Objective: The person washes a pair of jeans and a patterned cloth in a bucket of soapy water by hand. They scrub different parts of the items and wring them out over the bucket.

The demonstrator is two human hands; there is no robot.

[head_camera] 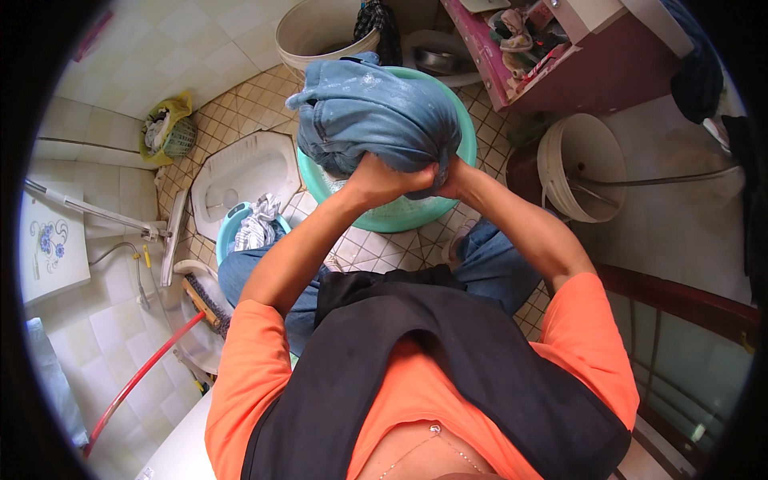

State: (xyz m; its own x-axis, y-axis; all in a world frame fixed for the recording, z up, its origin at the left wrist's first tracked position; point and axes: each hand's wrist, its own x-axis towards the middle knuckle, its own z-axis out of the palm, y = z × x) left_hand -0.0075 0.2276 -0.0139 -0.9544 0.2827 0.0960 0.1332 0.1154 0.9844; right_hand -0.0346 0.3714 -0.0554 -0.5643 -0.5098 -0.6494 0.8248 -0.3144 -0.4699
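Wet blue denim jeans (378, 114), bunched up and flecked with suds, are held above a round green plastic basin (468, 132). My left hand (390, 183) grips the near end of the denim, its fingers partly hidden in the folds. Close beside it on the right, my right hand (454, 178) is closed on the same bunched cloth. Soapy water (408, 211) shows in the basin below the hands. The basin stands on the tiled floor between my knees.
A squat toilet (240, 180) lies left of the basin, near a small blue tub (225, 231) with striped cloth. A large white bucket (288, 54) stands behind; another bucket (549, 168) is at right. A red-handled broom (144, 372) leans at left. A pink cabinet (600, 78) stands upper right.
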